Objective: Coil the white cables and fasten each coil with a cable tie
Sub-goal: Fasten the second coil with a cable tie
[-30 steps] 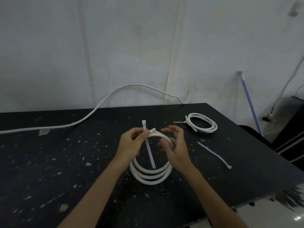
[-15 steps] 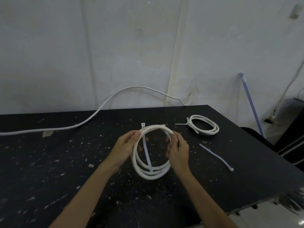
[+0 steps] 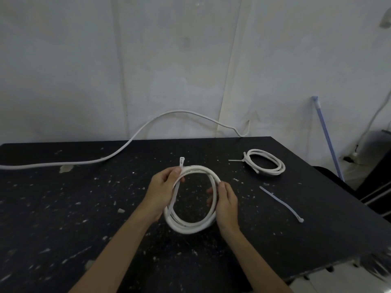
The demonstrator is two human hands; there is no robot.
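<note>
- The coil [image 3: 190,228] of white cable is held just above the black table [image 3: 63,208], near its front middle; its loops lie loosely side by side, not yet bound
- The left hand [image 3: 163,193] curls round the coil's upper left and pinches a cable tie [image 3: 182,161] against it; the tie's head sticks up past the thumb, and its strap runs down across the loops
- The right hand [image 3: 227,203] wraps its fingers round the coil's right side
- The cable looks light but stiff and springy, so the loops will likely fan apart if either hold loosens; the best hold seems to be right beside the tie, squeezing all the loops together
- The smooth, thin tie may slip; its tail needs a firm fingertip pinch
- A tied coil [image 3: 281,166] lies far right, a spare tie [image 3: 281,203] nearer; a long loose cable [image 3: 127,144] trails off to the left
</note>
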